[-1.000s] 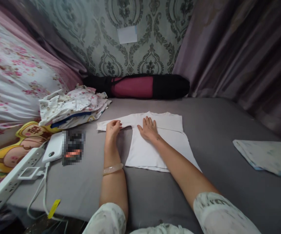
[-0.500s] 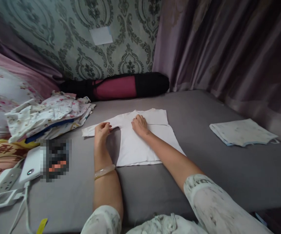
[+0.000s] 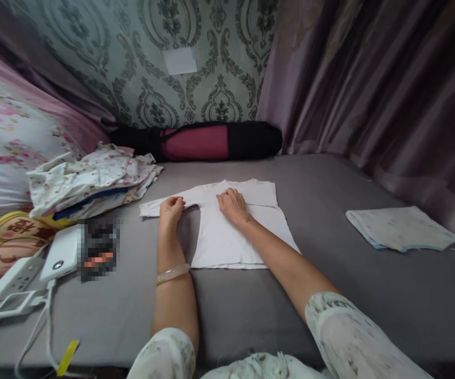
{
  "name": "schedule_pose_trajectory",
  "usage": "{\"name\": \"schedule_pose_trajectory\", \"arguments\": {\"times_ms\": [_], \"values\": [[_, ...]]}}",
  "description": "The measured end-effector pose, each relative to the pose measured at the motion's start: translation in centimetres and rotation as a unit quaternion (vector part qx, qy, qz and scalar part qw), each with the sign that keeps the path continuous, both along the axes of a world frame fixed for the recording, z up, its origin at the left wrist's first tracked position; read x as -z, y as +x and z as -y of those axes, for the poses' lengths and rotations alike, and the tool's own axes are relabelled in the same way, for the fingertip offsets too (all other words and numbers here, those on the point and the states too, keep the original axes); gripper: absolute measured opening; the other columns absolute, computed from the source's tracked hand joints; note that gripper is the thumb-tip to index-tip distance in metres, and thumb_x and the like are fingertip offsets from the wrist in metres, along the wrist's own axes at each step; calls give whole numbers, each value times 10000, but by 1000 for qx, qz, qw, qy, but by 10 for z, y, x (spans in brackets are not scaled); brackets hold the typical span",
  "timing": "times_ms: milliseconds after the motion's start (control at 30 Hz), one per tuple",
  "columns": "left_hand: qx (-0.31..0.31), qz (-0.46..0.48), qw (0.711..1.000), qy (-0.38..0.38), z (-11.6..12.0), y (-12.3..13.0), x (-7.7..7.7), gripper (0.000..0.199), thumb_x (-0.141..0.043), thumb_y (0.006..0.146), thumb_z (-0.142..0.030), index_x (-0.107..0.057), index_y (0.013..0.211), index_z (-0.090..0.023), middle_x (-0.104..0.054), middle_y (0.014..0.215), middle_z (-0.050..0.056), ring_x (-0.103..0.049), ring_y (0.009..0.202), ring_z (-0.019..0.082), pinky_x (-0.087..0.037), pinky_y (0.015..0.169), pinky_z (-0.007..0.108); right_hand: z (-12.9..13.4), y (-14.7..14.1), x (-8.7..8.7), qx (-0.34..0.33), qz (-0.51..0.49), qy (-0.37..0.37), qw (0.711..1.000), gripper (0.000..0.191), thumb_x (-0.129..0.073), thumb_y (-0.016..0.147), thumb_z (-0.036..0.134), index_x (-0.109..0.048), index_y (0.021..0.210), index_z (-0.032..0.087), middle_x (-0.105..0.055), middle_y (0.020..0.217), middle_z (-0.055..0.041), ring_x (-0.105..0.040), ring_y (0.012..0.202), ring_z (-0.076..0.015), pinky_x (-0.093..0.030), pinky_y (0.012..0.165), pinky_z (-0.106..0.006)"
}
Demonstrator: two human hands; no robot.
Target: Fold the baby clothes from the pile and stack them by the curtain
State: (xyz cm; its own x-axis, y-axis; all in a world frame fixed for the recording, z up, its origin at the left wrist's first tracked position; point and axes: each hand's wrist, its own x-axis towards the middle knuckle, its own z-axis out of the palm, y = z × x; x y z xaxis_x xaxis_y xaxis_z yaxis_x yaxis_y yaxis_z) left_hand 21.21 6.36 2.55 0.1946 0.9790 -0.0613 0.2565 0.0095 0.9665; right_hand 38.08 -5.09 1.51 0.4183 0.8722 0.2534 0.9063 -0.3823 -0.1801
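A small white long-sleeved shirt (image 3: 227, 242) lies flat on the grey bed sheet, its neckline toward the wall. One sleeve stretches out to the left; the other side is folded in, with a crease across the upper right. At the left sleeve, my left hand (image 3: 171, 208) is closed with thumb and fingers pinched on the fabric near the underarm. My right hand (image 3: 232, 204) rests on the upper chest below the neckline, its fingers bent together on the cloth; its fingertips are partly hidden. A pale bangle (image 3: 172, 273) circles my left forearm.
A pile of patterned clothes (image 3: 93, 181) sits at the left, and a folded pale garment (image 3: 403, 227) at the right. A black and pink long bag (image 3: 195, 142) lies along the wall. A white power bank (image 3: 62, 251), power strip (image 3: 6, 287) and cables occupy the near left.
The whole view has shifted slightly, so things appear a little farther right. Both hands keep nearly the same places on the shirt, which looks unchanged.
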Motion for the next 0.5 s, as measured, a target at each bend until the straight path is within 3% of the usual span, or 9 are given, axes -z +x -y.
{"name": "schedule_pose_trajectory", "arguments": {"times_ms": [133, 233, 333, 500], "values": [[-44, -65, 996, 42, -10, -5, 5, 239, -511, 766, -300, -660, 849, -132, -698, 812, 97, -658, 808, 220, -492, 757, 309, -3, 2, 3, -24, -27, -4, 999, 560, -240, 1009, 399, -427, 1415, 61, -392, 1489, -162, -307, 1358, -263, -203, 1103, -393], [-108, -171, 975, 91, -14, -14, 5, 234, -497, 806, -270, -664, 899, -135, -694, 921, 137, -633, 979, 278, -450, 903, 385, -3, 4, 9, -51, -60, -58, 995, 639, -234, 1000, 433, -273, 1488, 23, -231, 1573, -153, -149, 1448, -257, -87, 1154, -399], [-219, -266, 932, 113, -14, -23, 2, 267, -519, 828, -274, -632, 1024, -131, -649, 1073, 182, -529, 1166, 332, -355, 1012, 466, -2, 5, 12, -55, -71, -89, 992, 656, -220, 996, 452, -251, 1497, 29, -195, 1582, -152, -134, 1456, -260, -70, 1159, -402], [-348, -313, 884, 19, -15, -27, 4, 453, -587, 805, -360, -528, 1170, -99, -475, 1309, 242, -441, 1234, 374, -376, 978, 464, -6, 5, 6, -53, -45, -96, 993, 628, -280, 991, 432, -311, 1464, 20, -253, 1557, -188, -207, 1427, -299, -132, 1136, -433]]}}
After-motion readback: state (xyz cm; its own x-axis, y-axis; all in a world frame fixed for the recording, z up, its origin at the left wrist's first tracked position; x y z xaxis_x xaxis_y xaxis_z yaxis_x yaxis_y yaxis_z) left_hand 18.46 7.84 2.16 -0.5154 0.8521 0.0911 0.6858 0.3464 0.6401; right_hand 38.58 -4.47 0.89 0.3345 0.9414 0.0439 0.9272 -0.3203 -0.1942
